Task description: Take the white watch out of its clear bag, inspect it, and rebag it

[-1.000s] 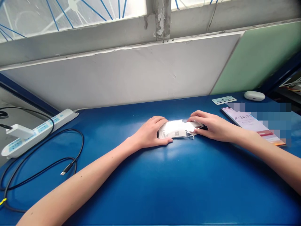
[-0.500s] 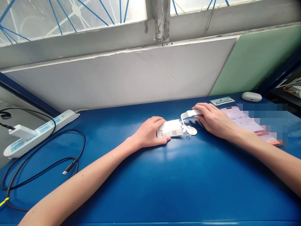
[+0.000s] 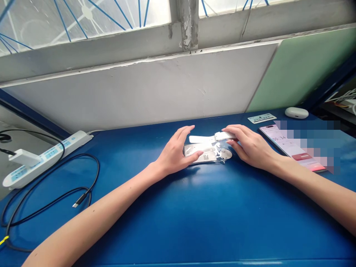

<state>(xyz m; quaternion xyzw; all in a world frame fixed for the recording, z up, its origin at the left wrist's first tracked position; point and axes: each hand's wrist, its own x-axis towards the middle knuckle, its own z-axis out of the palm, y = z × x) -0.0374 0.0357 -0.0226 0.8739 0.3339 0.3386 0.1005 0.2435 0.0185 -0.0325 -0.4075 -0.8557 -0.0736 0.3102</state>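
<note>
A small clear plastic packet (image 3: 200,154) with a printed label lies on the blue table (image 3: 178,207). My left hand (image 3: 174,152) rests on the packet's left end, thumb pressing it down, the other fingers raised and spread. A white strap-like piece (image 3: 210,138) lies just behind the packet, and a small white round disc (image 3: 226,154) sits at the packet's right end. My right hand (image 3: 249,145) pinches the right end of the white strap with its fingertips.
A phone (image 3: 289,146) showing a timer lies to the right, with a white card (image 3: 261,118) and a white earbud case (image 3: 296,112) behind it. At the left are a white power strip (image 3: 47,154) with a plugged adapter and a looped black cable (image 3: 55,193).
My right hand has drawn the white strap out of the packet and laid it behind it. My left hand's fingers have lifted and spread, only the thumb staying on the packet.
</note>
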